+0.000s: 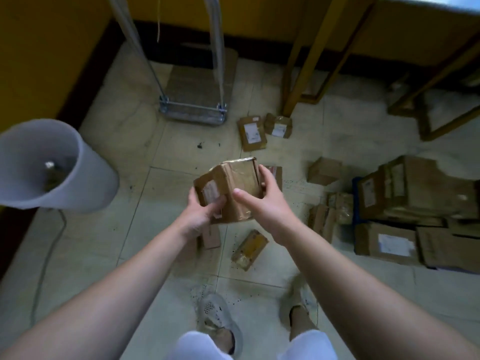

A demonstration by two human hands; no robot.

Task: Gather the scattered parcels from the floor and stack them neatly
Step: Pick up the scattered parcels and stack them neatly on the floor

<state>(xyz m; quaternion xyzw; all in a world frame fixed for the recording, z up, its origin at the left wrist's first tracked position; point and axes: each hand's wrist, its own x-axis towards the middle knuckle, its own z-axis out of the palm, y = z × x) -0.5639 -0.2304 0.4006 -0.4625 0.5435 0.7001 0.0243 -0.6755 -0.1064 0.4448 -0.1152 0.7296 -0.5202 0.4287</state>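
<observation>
both the left hand (200, 215) and right hand (262, 201) grip the taped parcel (231, 188) between them.

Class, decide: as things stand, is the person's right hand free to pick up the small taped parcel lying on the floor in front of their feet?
Probably not yet: the right hand and left hand both grip a held parcel. The floor parcel itself lies unobstructed.

Left hand (198, 216) and right hand (262, 203) hold a taped parcel (231, 185) above the floor (130, 242).

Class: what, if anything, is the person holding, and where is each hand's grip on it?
A taped cardboard parcel, held in both hands: left hand on its lower left labelled face, right hand around its right side.
</observation>
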